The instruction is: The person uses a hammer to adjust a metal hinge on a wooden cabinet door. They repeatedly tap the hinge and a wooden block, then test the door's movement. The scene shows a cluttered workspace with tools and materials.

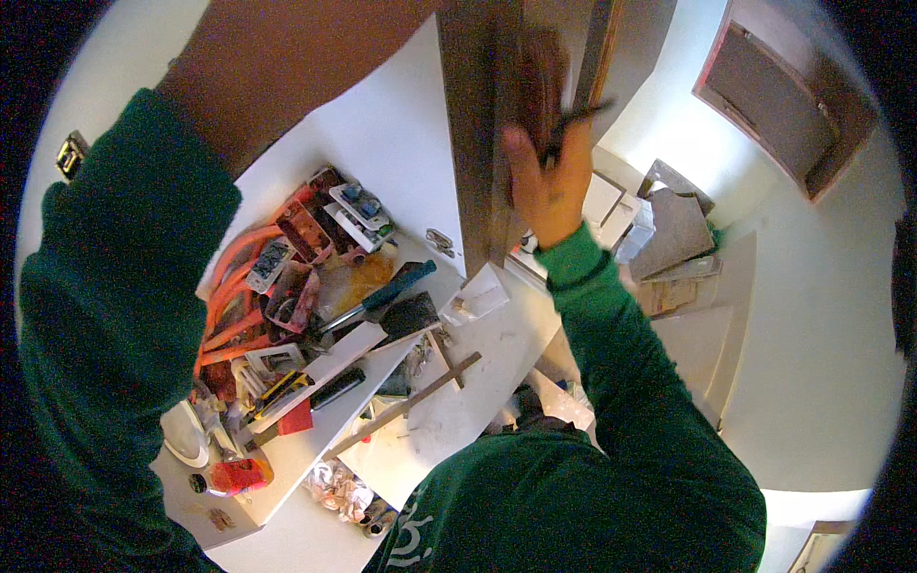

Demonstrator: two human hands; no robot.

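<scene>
My left forearm [277,76], its green sleeve pushed back, rises across the upper left and leaves the picture at the top. The left hand lies beyond that edge. My right hand [556,186] is raised against a dark brown upright wooden panel [475,143], with the thumb toward the left. A thin dark thing [581,116] sticks out between its fingers; its kind cannot be made out. Just above the thumb, a reddish-brown shape [542,81] is shadowed and blurred. It may be fingers or wood.
Below lies a cluttered white surface [487,349] with orange tubing [229,296], a blue-handled tool [399,284], a yellow-and-black cutter [281,393], a red bottle [239,476] and a wooden strip [406,406]. Grey boards [671,234] lean at the right. A brown-framed opening [788,105] is in the wall.
</scene>
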